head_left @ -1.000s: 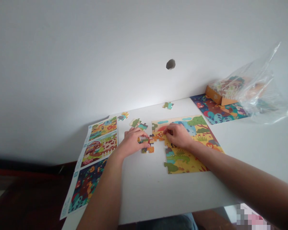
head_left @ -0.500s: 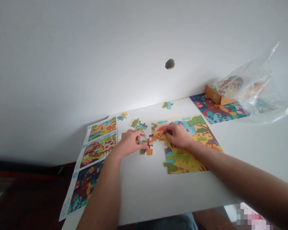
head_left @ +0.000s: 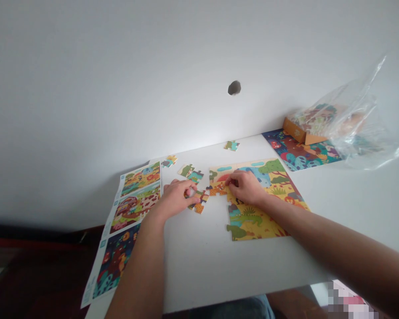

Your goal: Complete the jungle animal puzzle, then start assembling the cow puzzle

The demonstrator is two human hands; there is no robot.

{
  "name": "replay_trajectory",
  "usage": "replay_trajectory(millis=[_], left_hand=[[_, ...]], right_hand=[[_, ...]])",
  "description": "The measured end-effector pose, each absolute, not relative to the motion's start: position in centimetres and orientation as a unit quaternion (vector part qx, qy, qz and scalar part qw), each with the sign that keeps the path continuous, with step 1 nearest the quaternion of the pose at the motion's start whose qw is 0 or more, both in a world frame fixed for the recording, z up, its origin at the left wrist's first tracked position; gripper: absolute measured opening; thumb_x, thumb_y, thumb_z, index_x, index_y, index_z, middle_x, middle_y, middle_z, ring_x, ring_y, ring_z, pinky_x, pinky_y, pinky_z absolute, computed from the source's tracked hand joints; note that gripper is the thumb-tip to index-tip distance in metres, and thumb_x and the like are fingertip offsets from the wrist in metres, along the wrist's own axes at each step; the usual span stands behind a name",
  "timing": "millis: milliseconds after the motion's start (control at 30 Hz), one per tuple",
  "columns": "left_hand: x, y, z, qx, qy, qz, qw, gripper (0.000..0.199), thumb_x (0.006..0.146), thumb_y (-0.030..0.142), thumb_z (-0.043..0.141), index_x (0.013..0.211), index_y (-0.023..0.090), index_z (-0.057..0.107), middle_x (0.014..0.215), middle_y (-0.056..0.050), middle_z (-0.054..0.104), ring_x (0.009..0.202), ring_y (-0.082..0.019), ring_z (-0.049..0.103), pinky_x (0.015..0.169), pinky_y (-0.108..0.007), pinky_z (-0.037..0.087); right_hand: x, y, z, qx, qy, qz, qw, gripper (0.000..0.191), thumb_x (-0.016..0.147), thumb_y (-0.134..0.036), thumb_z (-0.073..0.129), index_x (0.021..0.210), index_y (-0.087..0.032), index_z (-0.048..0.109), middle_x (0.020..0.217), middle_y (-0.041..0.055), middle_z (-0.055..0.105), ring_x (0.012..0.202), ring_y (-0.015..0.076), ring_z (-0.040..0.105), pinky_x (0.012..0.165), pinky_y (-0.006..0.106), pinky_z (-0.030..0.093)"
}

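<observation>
A partly joined animal puzzle (head_left: 252, 219) lies on the white table, with a gap along its left side. My right hand (head_left: 244, 186) rests on its upper part, fingers bent together beside a leopard piece (head_left: 218, 189) at the puzzle's left edge; what they pinch, if anything, is hidden. Left of the puzzle, my left hand (head_left: 179, 197) has thumb and forefinger curved around a loose piece with orange spots (head_left: 199, 206), which lies tilted on the table. Just above that hand are loose green and teal pieces (head_left: 191, 173).
A printed picture sheet (head_left: 134, 201) hangs over the table's left edge. Single pieces lie farther back (head_left: 232, 145) and at the back left (head_left: 170, 161). At the back right, a dark finished puzzle (head_left: 294, 153) bears an orange box (head_left: 295, 129) beside a clear plastic bag (head_left: 359, 128).
My left hand has shifted slightly left, and the spotted piece beside it has moved left and turned. My right hand stays in place on the puzzle.
</observation>
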State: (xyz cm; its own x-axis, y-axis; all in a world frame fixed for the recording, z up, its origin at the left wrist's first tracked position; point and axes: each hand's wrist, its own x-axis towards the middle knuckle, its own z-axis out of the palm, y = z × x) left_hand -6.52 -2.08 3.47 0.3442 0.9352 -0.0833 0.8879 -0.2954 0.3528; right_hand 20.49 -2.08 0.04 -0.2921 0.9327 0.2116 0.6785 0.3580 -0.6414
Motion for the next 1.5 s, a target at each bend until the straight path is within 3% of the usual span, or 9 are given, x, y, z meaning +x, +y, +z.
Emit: replay_trajectory(millis=[167, 400, 700, 867, 1000, 1133, 1267, 1500], left_hand=[[-6.4, -2.2, 3.3, 0.837, 0.508, 0.093, 0.181, 0.026, 0.081, 0.029, 0.066, 0.106, 0.031, 0.072, 0.112, -0.003, 0.066, 0.112, -0.025, 0.056, 0.100, -0.039, 0.041], [-5.3, -1.9, 2.8, 0.816, 0.524, 0.120, 0.213, 0.019, 0.080, 0.029, 0.068, 0.098, 0.024, 0.071, 0.095, -0.002, 0.064, 0.095, -0.021, 0.060, 0.089, -0.035, 0.047], [-4.8, -1.8, 2.4, 0.806, 0.534, 0.131, 0.220, 0.021, 0.079, 0.033, 0.069, 0.098, 0.024, 0.072, 0.095, -0.003, 0.064, 0.098, -0.022, 0.061, 0.086, -0.032, 0.049], [-6.0, -1.6, 2.5, 0.793, 0.577, 0.131, 0.145, 0.020, 0.087, 0.034, 0.056, 0.096, 0.023, 0.070, 0.097, -0.005, 0.065, 0.092, -0.021, 0.064, 0.085, -0.032, 0.049], [-7.2, -1.8, 3.5, 0.723, 0.685, 0.060, 0.062, 0.023, 0.084, 0.039, 0.060, 0.094, 0.021, 0.069, 0.097, -0.009, 0.067, 0.088, -0.025, 0.066, 0.077, -0.033, 0.048], [-7.4, -2.4, 4.6, 0.693, 0.715, 0.003, 0.095, 0.033, 0.076, 0.050, 0.068, 0.088, 0.020, 0.068, 0.092, -0.010, 0.070, 0.082, -0.027, 0.066, 0.067, -0.032, 0.045], [-7.4, -2.6, 4.6, 0.691, 0.716, 0.003, 0.101, 0.035, 0.067, 0.048, 0.076, 0.085, 0.018, 0.067, 0.085, -0.010, 0.071, 0.074, -0.025, 0.065, 0.062, -0.030, 0.042], [-7.3, -2.7, 4.4, 0.688, 0.713, -0.024, 0.131, 0.029, 0.070, 0.048, 0.071, 0.063, 0.021, 0.066, 0.065, -0.006, 0.068, 0.063, -0.022, 0.062, 0.056, -0.030, 0.035]], right_hand=[[20.4, -2.1, 0.2, -0.523, -0.772, 0.221, 0.285, 0.022, 0.075, -0.012, 0.053, 0.078, -0.020, 0.073, 0.085, 0.0028, 0.072, 0.073, 0.0151, 0.061, 0.072, 0.024, 0.042], [20.3, -2.2, 0.4, -0.526, -0.768, 0.230, 0.282, 0.023, 0.075, -0.012, 0.053, 0.080, -0.020, 0.074, 0.084, 0.0027, 0.071, 0.072, 0.0146, 0.061, 0.072, 0.025, 0.041], [20.4, -2.2, 0.4, -0.522, -0.769, 0.230, 0.289, 0.023, 0.076, -0.012, 0.053, 0.079, -0.020, 0.074, 0.087, 0.0026, 0.072, 0.072, 0.0146, 0.061, 0.071, 0.025, 0.042], [20.4, -2.2, 0.6, -0.525, -0.767, 0.237, 0.284, 0.023, 0.074, -0.011, 0.054, 0.079, -0.020, 0.074, 0.087, 0.0027, 0.072, 0.073, 0.0150, 0.061, 0.073, 0.025, 0.042], [20.4, -2.2, 0.4, -0.526, -0.765, 0.237, 0.286, 0.023, 0.073, -0.011, 0.054, 0.079, -0.021, 0.074, 0.086, 0.0022, 0.072, 0.073, 0.0150, 0.061, 0.074, 0.025, 0.043], [20.4, -2.1, 0.2, -0.526, -0.765, 0.232, 0.289, 0.022, 0.074, -0.012, 0.054, 0.079, -0.021, 0.074, 0.086, 0.0018, 0.072, 0.073, 0.0151, 0.061, 0.074, 0.025, 0.043], [20.4, -2.1, 0.1, -0.526, -0.767, 0.231, 0.285, 0.022, 0.074, -0.012, 0.055, 0.079, -0.021, 0.074, 0.086, 0.0024, 0.072, 0.075, 0.0156, 0.062, 0.075, 0.025, 0.043], [20.3, -2.1, 0.4, -0.527, -0.765, 0.240, 0.282, 0.023, 0.073, -0.011, 0.054, 0.079, -0.021, 0.074, 0.088, 0.0021, 0.073, 0.074, 0.0153, 0.062, 0.073, 0.025, 0.043]])
